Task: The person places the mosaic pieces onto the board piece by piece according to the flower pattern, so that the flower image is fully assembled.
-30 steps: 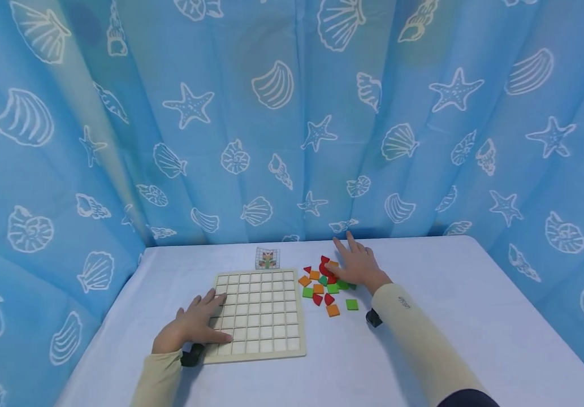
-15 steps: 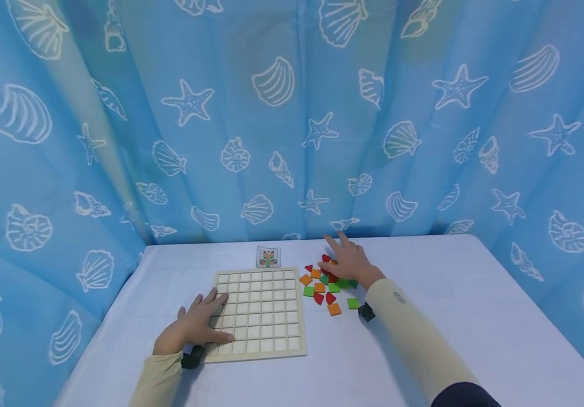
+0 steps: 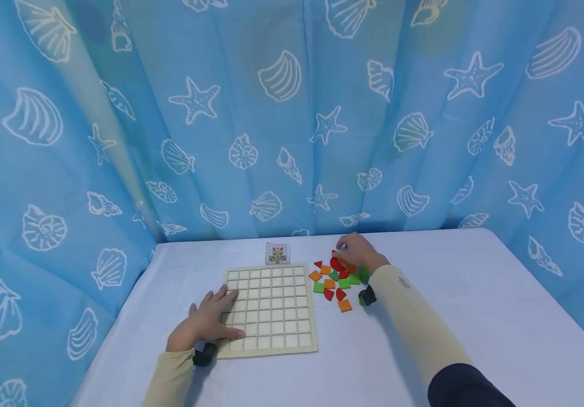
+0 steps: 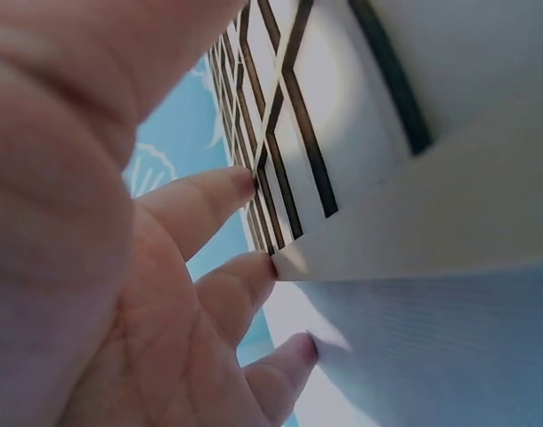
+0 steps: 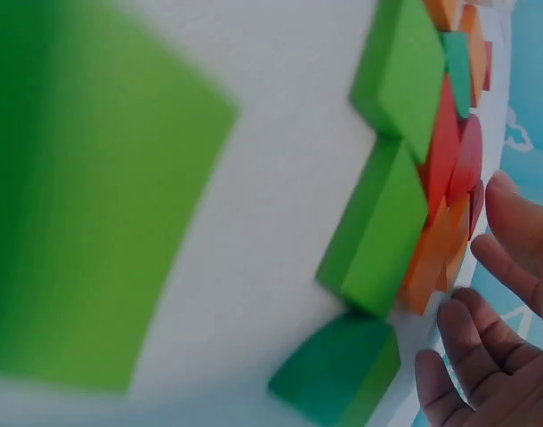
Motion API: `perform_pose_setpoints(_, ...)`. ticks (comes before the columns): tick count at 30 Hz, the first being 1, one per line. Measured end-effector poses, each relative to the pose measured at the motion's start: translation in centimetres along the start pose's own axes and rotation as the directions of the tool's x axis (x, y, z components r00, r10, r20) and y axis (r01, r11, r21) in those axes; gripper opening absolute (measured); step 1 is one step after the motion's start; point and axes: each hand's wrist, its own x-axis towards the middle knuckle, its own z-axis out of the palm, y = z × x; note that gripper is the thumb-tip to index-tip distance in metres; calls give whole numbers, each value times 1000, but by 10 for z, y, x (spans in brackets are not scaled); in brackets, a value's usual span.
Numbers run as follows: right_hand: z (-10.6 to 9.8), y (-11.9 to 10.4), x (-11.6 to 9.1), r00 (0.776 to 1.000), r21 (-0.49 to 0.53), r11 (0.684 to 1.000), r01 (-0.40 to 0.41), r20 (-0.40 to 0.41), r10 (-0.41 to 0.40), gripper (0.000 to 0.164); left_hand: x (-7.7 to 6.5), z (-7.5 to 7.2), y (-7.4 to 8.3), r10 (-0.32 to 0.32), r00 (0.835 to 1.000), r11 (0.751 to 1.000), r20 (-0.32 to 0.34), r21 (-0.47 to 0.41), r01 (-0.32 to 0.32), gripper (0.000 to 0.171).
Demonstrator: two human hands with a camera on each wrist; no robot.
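My left hand rests on the left side of a pale wooden grid board, with its fingers spread and thumb lying over the squares. In the left wrist view, fingertips meet the edge of the board. At the far side of a pile of coloured tiles, my right hand reaches down with bent fingers. The right wrist view has its thumb and fingers apart beside orange tiles and a red tile, nothing seen between them. Green tiles lie nearer that wrist.
A small card with a coloured pattern on a grid lies behind the board. Loose orange tiles and red quarter-round tiles are scattered right of the board. A blue shell-print curtain hangs behind the white-covered table.
The right hand's fingers, stretched out earlier, have bent down toward the far tiles. The left hand stays on the board. The whole view has shifted slightly.
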Motion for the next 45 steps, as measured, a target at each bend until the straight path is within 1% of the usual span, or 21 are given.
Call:
perform_pose_setpoints(3,1,-1,5,1000,60,998,-13,9,12,36,0,-1,-1,-7,1000,1000,-6,8,7,107)
perform_pose_setpoints(7,4,-2,7,998,116,992,-56,10,55,29,1,-1,-2,-12,1000,1000,-1,8,12,108)
perform_pose_setpoints(11,3,-4,5,996,146,985,-88,-1,89,29,1,-1,-1,4,1000,1000,-3,0,-4,107)
perform_pose_setpoints(17,2,-4,4,994,169,980,-105,14,104,27,1,-2,0,7,1000,1000,-1,-11,-7,106)
perform_pose_setpoints(19,3,-3,4,995,182,978,-98,9,98,28,1,-1,0,4,1000,1000,-1,-12,-4,107)
perform_pose_setpoints(22,5,1,3,997,204,977,-65,-17,70,29,0,2,2,-3,1000,1000,1,-18,3,107)
perform_pose_setpoints(26,1,6,-2,999,236,971,-29,-33,38,29,-1,5,3,10,1000,1000,5,-28,-10,106)
perform_pose_setpoints(28,-2,5,-4,999,263,964,-29,-29,38,28,-1,4,3,19,1000,999,4,-26,-19,106)
perform_pose_setpoints(31,-7,0,-5,999,313,950,-16,-23,24,29,-1,2,2,15,1000,1000,-3,-18,-15,105)
perform_pose_setpoints(34,-8,-7,-5,1000,378,926,-9,-18,17,32,0,0,0,3,1000,1000,-3,-17,-3,105)
perform_pose_setpoints(38,-6,-17,-5,1000,440,898,-9,7,7,38,1,1,-1,-14,1000,1000,9,-19,14,107)
perform_pose_setpoints(39,-4,-20,-5,1000,446,895,-6,12,1,38,1,1,-1,-17,1000,1000,10,-17,17,107)
perform_pose_setpoints(42,0,-27,-5,1000,473,881,-1,24,-12,35,1,1,-1,-21,1000,1000,7,-21,21,107)
perform_pose_setpoints(45,6,-33,-5,999,484,875,8,24,-22,31,2,2,-3,-14,1000,1000,0,-23,14,107)
